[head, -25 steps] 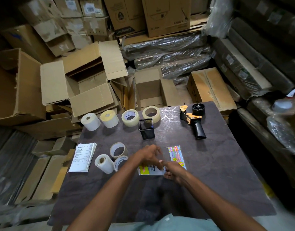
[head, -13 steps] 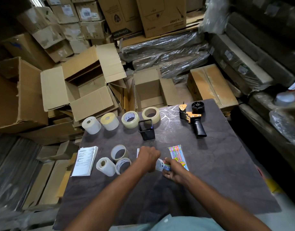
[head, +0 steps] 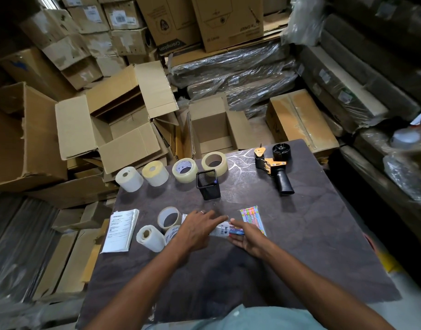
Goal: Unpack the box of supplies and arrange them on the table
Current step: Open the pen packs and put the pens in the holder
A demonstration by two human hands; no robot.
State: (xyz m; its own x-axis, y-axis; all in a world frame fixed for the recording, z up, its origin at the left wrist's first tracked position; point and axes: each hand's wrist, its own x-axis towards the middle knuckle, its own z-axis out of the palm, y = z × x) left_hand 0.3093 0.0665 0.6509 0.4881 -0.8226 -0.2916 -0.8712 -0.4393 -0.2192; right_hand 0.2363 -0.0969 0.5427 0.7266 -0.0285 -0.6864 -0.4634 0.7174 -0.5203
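Note:
On the dark table [head: 300, 253] a small white and blue packet [head: 222, 231] lies between my hands. My left hand [head: 198, 231] rests flat over its left part, fingers stretched out. My right hand [head: 248, 236] pinches its right end between thumb and fingers. A colourful packet [head: 252, 216] lies just right of it. Along the far edge stand a white roll [head: 129, 179], a yellowish roll [head: 155, 173], clear tape [head: 185, 170] and tan tape [head: 214, 162]. A black mesh pen holder [head: 208, 184] and a tape dispenser [head: 275, 169] are also out.
A tape roll [head: 169, 217], a white paper roll [head: 150, 238] and a stack of printed sheets [head: 121, 231] lie left of my hands. A small open box [head: 213, 129] stands behind the table and a large open carton [head: 114, 132] left of it. Stacked cartons and wrapped bundles surround the table.
My hands have moved the small packet slightly away from me. My left hand went from closed fingers to a flat, spread hand over it.

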